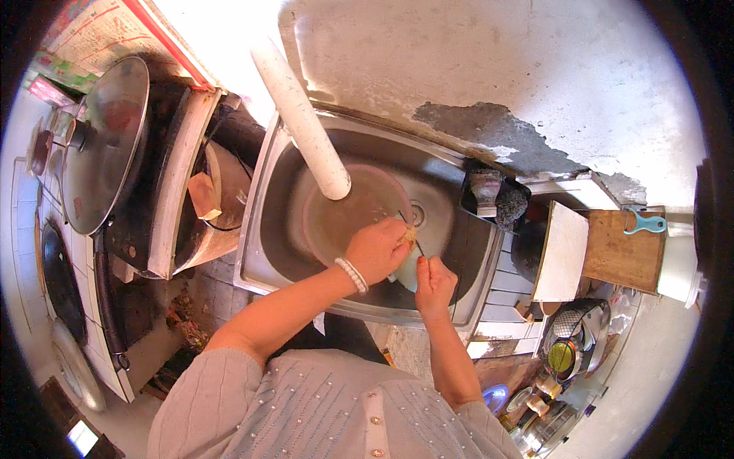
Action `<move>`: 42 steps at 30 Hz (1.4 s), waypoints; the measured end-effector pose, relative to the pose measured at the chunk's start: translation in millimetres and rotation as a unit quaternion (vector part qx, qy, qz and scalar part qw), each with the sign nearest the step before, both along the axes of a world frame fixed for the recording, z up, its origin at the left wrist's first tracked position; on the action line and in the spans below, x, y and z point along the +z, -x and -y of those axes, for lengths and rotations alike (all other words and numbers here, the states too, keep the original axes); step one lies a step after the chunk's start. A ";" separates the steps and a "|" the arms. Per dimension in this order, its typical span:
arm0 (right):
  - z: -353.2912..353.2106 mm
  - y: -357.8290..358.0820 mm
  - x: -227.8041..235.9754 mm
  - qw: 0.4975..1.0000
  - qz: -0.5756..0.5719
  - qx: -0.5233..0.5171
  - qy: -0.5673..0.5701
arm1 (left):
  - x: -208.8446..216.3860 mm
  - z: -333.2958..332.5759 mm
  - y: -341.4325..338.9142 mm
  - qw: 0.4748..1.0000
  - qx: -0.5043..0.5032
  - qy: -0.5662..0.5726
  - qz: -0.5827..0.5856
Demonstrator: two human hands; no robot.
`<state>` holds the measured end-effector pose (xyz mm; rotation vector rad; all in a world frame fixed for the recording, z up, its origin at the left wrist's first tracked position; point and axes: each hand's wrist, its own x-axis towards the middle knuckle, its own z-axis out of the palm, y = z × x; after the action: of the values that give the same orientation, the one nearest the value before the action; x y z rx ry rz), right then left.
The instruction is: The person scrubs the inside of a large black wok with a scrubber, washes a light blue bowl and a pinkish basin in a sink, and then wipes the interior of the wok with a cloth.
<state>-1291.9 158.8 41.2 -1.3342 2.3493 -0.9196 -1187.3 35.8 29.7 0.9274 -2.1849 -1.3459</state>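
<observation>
In the head view, I record the left hand (376, 251) closed, fingertips pinching a tan lump (411, 234) against a thin dark stick (419, 248). The right hand (436, 288) is clenched on the stick's lower end. Both items are above the sink (367, 144), beside the round basin (329, 223); I cannot identify the pale green object (407, 274) between the hands.

Glare bleaches parts of the wall (489, 57), fisheye distortion bends straight lines, and the corners fall black.
</observation>
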 end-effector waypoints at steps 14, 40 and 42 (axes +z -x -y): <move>-6.4 -7.1 6.5 0.999 0.004 0.017 0.043 | -16.0 22.2 -6.3 0.994 0.077 -0.069 0.048; -14.0 -5.8 12.6 0.997 0.030 0.033 0.070 | -12.0 23.9 -5.6 0.992 0.082 -0.084 0.041; -13.9 -6.4 14.3 0.993 0.079 0.031 0.079 | -35.2 39.0 -9.3 0.987 0.075 -0.115 0.088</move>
<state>-1285.5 172.7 55.4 -1.3308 2.1439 -1.1672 -1178.0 -3.2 -5.5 1.3161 -2.0638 -1.5160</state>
